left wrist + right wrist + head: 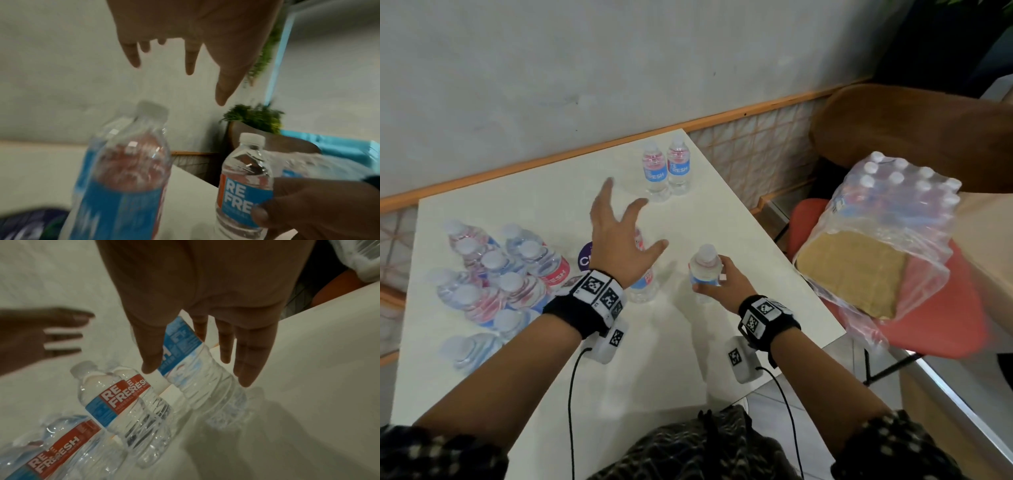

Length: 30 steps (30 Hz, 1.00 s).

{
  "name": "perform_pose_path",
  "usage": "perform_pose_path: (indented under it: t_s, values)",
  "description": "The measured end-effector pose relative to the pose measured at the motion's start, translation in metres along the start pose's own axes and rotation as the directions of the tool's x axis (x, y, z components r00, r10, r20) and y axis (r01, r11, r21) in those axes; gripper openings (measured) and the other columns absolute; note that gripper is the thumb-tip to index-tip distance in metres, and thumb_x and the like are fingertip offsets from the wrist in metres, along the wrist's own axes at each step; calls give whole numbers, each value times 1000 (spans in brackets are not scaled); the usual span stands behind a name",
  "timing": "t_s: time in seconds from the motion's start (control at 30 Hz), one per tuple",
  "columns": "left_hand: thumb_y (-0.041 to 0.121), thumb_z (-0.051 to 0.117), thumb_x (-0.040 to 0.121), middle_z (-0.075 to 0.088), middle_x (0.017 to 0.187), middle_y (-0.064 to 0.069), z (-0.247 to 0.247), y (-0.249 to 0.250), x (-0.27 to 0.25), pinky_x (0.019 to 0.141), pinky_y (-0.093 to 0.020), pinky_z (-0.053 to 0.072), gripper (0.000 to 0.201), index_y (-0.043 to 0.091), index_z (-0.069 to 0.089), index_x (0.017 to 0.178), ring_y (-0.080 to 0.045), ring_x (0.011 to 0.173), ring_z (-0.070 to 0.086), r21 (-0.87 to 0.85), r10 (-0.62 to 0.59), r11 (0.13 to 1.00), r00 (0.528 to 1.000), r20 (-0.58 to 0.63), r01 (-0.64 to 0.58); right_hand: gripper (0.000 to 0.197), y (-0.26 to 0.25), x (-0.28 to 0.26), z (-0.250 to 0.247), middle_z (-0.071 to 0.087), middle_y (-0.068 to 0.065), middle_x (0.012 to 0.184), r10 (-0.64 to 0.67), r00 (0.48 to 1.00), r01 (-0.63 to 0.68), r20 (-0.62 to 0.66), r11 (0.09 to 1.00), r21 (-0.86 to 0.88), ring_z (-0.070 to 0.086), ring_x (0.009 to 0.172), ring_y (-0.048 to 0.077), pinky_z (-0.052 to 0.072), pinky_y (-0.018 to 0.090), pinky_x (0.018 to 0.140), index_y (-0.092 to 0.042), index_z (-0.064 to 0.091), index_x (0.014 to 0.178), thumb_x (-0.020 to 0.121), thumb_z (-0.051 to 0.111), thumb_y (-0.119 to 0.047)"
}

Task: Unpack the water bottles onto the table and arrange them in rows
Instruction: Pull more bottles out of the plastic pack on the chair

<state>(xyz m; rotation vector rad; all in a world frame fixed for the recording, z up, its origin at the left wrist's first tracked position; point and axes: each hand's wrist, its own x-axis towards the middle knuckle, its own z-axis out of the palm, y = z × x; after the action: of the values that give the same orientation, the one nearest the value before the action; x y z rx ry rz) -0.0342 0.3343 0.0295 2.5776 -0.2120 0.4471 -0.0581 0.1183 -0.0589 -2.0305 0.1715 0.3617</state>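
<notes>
Head view shows the right hand [717,279] with its grip wrapped round the label band of one small water bottle [703,270], thumb on the near side and fingers curled behind, the bottle upright with its cap toward the ceiling and its base at or just above the counter [722,219]; whether it actually touches the surface I cannot tell, since the wrist views are blurred there. Taking that held bottle as the landmark, the left hand [623,240] lies to its left and a little farther from the body, fingers spread and straight, holding nothing, hovering over another upright bottle [643,284] that stands just left of the held one. Farther away from the body than the landmark, toward the wall, stand two bottles [666,169] side by side and touching, upright, probably the start of a row. Well to the left of the landmark is a loose cluster of bottles [493,270], several leaning or lying. To its right, off the counter, the plastic-wrapped pack [887,222] rests on a red chair [941,308]. The coming move likely turns on this: the pair lies ahead and slightly left of the grip, and the right hand, already loaded, should carry its bottle there with the long axis kept vertical.
</notes>
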Motion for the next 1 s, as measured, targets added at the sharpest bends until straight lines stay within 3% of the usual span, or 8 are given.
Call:
perform_pose_path:
  t_s: [0.07, 0.13, 0.2, 0.3, 0.43, 0.53, 0.87, 1.0]
  values:
    - [44, 75, 71, 23, 148, -9, -3, 19, 1, 102, -43, 41, 66, 22, 52, 129, -30, 127, 36, -24, 157, 987, 987, 41, -156, 76, 0, -1, 4, 52, 7, 134, 67, 998, -67, 8, 994, -82, 51, 122, 25, 40, 31, 96, -16, 37, 139, 77, 76, -36]
    - [49, 70, 74, 26, 142, -2, 5, 37, 2, 92, -40, 48, 68, 29, 45, 134, -24, 117, 45, -44, 194, 981, 954, 228, -189, 72, -2, -1, 10, 53, 10, 134, 96, 995, -91, 27, 984, -152, 52, 121, 29, 41, 33, 98, -13, 37, 138, 79, 74, -35]
    - [53, 64, 78, 27, 139, 1, 20, 49, 3, 90, -41, 49, 67, 35, 38, 138, -25, 114, 50, 31, 161, 981, 891, 423, -192, 70, -5, 3, 17, 53, 9, 134, 101, 994, -93, 39, 982, -166, 52, 121, 29, 41, 33, 97, -13, 39, 136, 79, 73, -36]
    - [38, 58, 88, 35, 130, -4, 36, 48, 8, 86, -35, 47, 52, 28, 42, 137, -29, 103, 58, 126, 43, 981, 800, 599, -147, 67, -10, 11, 25, 53, 8, 134, 104, 990, -88, 90, 982, -169, 52, 120, 28, 42, 32, 93, -16, 40, 136, 80, 72, -37]
    - [27, 63, 87, 43, 117, -10, 34, 36, 20, 84, -35, 45, 41, 11, 56, 124, -30, 97, 57, 117, -30, 992, 835, 550, -41, 71, -6, 17, 28, 48, 7, 139, 135, 986, -119, 94, 979, -165, 52, 120, 25, 46, 35, 96, -22, 35, 142, 82, 69, -39]
    - [29, 65, 87, 45, 117, -12, 27, 24, 26, 85, -32, 41, 39, 7, 59, 119, -30, 100, 56, 167, -113, 986, 840, 530, 27, 64, 5, 16, 26, 49, 7, 137, 158, 982, -143, 100, 980, -139, 56, 107, 22, 48, 38, 98, -23, 41, 138, 82, 70, -35]
    - [29, 76, 77, 58, 115, -12, -6, -23, 23, 87, -30, 42, 36, 9, 70, 106, -29, 108, 56, 263, -294, 947, 829, 475, 185, 56, 19, 18, 0, 52, 7, 131, 179, 981, -172, 78, 981, -85, 54, 116, 26, 48, 43, 98, -22, 48, 132, 81, 71, -31]
    - [30, 72, 78, 50, 103, -10, -19, -35, 22, 79, -33, 45, 32, 16, 71, 106, -30, 96, 58, 358, -338, 918, 811, 478, 171, 53, 17, 21, -18, 54, 8, 128, 182, 983, -180, 31, 981, -68, 54, 114, 25, 48, 43, 98, -21, 51, 129, 81, 72, -31]
